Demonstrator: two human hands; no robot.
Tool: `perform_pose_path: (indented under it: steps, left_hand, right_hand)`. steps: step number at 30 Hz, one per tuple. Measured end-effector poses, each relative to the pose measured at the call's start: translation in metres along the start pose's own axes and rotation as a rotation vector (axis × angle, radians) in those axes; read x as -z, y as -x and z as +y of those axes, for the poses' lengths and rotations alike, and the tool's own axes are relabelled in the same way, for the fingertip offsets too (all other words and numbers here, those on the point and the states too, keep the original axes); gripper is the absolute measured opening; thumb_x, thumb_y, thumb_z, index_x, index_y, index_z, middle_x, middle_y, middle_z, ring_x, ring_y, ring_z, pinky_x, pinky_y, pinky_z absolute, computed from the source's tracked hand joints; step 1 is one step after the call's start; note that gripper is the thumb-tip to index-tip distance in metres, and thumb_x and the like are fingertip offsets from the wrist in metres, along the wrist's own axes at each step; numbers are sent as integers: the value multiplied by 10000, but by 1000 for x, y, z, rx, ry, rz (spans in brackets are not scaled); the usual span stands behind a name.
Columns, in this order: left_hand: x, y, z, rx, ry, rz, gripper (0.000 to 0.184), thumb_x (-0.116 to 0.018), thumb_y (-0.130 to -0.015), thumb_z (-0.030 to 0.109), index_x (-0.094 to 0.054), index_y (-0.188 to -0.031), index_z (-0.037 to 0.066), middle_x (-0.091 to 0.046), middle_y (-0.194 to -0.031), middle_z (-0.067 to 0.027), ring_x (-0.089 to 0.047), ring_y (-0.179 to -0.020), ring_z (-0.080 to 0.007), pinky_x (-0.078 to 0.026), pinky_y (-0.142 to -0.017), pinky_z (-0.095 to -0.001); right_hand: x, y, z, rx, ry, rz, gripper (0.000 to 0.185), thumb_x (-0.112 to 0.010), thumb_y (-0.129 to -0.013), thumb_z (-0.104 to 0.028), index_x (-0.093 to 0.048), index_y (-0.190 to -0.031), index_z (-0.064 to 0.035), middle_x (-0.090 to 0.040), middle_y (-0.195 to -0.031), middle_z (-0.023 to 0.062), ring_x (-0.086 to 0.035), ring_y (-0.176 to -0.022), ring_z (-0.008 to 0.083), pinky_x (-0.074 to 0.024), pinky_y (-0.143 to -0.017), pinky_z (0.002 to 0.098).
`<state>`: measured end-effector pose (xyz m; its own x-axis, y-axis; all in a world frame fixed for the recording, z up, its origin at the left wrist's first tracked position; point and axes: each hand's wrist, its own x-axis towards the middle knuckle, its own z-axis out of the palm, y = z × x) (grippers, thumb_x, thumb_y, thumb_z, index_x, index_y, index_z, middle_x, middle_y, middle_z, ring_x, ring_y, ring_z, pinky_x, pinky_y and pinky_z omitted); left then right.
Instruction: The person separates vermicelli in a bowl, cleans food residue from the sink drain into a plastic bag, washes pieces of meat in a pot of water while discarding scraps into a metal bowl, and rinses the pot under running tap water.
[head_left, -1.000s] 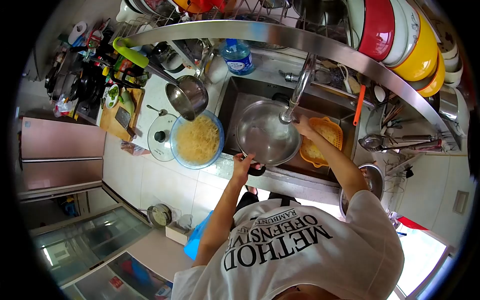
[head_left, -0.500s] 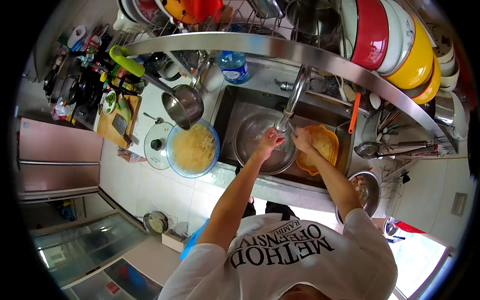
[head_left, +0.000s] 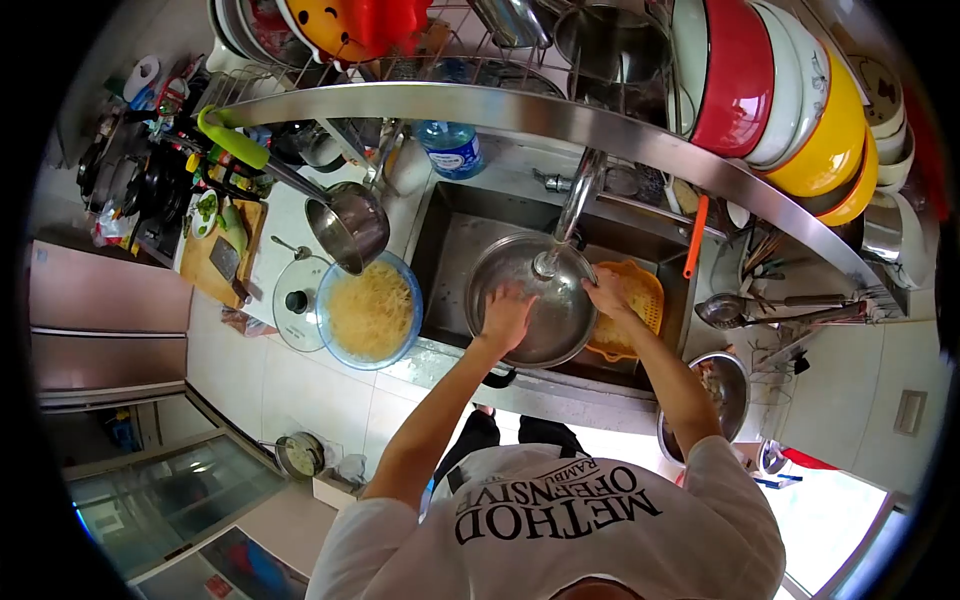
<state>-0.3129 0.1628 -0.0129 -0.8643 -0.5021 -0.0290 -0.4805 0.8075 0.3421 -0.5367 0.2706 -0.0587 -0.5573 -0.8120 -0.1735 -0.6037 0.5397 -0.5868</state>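
A round metal pan [head_left: 560, 335] with dark handles at its edge sits in the sink under the faucet [head_left: 575, 205]. My left hand [head_left: 507, 318] reaches inside it, palm down with fingers spread, seemingly against its inner wall. At the opposite side, my right hand [head_left: 606, 291] grips the pan's rim. Right beside that hand, an orange plastic basket [head_left: 650, 292] with pale food in it stands in the sink, partly hidden by my forearm.
A bowl of pale shreds in water [head_left: 372, 312] stands left of the sink, beside a glass lid [head_left: 290, 318]. A saucepan [head_left: 350, 228] hangs from the rack rail [head_left: 480, 103]. At right is a metal bowl [head_left: 738, 395] of food; a cutting board [head_left: 205, 262] lies far left.
My left hand has moved from near the faucet down into the pan's left side, its fingers spreading. My right hand has taken the rim, and the pan appears slightly turned.
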Motion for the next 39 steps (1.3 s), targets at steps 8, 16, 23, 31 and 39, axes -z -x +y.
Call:
perform_pose_path:
  steps: [8,16,23,31,39]
  left_hand:
    - [81,91,17,-134,13,-320,550,-552,-823,595,-697,-1018,101,-665,-1046,-115,-615,-1047,-261,-189,-1108,-568]
    - [69,110,25,-143,-38,-244,335,-687,-658,294,-655,-898,64,-672,-916,-108,-623,-946,-264,-308,-1046,-454]
    - [76,103,30,-101,-11,-301,316,-670,-634,285,-669,-887,94,-676,-889,-93,-622,-928,-254,-364,-962,-395]
    - [77,98,34,-76,-38,-325,336,-678,-641,315,-681,-914,120,-687,-941,-74,-619,-976,-238,-342,-977,-395]
    - [84,94,35,-51,-8,-316,316,-666,-656,311,-685,-905,117,-690,-941,-83,-618,-982,-245,-343,-979,-394]
  right_hand:
    - [24,-8,-27,-46,28,-219,313,-640,-821,-216,-619,-1083,-45,-653,-992,210,-612,-960,393,-479,-847,465]
    - [-39,-20,41,-78,-338,-310,432,-645,-854,-310,-601,-1094,47,-626,-1028,286,-615,-1034,334,-480,-900,416]
    - [28,-34,-25,90,-159,15,502,-481,-932,-456,-616,-1066,9,-625,-965,248,-606,-887,410,-483,-790,440]
    - [79,-75,-126,450,289,-54,392,-513,-929,-332,-575,-1158,-20,-589,-1160,194,-563,-1066,376,-463,-903,447]
    - [62,-129,-135,843,745,-16,313,-482,-874,-94,-586,-1143,28,-504,-1329,147,-417,-1299,317,-359,-1041,494]
